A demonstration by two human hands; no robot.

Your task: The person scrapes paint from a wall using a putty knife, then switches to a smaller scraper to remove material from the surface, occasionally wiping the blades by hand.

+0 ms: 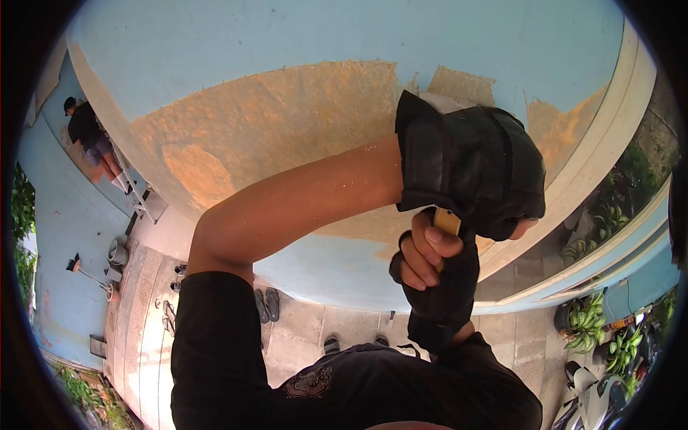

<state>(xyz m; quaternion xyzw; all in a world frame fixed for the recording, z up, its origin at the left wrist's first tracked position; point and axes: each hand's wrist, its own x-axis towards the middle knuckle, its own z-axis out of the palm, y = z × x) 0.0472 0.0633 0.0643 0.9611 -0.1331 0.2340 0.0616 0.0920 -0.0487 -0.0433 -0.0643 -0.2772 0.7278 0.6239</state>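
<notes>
Both gloved hands close on a small yellow-handled tool [446,221] held at the wall [215,50]: the right hand [428,261] wraps the handle, the left hand [469,165] clamps over its top. It looks light and stiff, best gripped by the handle

Wall [287,122] rough, matt; gloves [473,165] blk cloth.

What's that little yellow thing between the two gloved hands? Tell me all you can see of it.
Only a small flat-faced yellow piece shows; wood or plastic I cannot tell. It stands nearly upright out of the right hand, thumb pressed beside it, while the left hand, in a black fingerless glove, curls over its upper end. The rest is hidden.
</notes>
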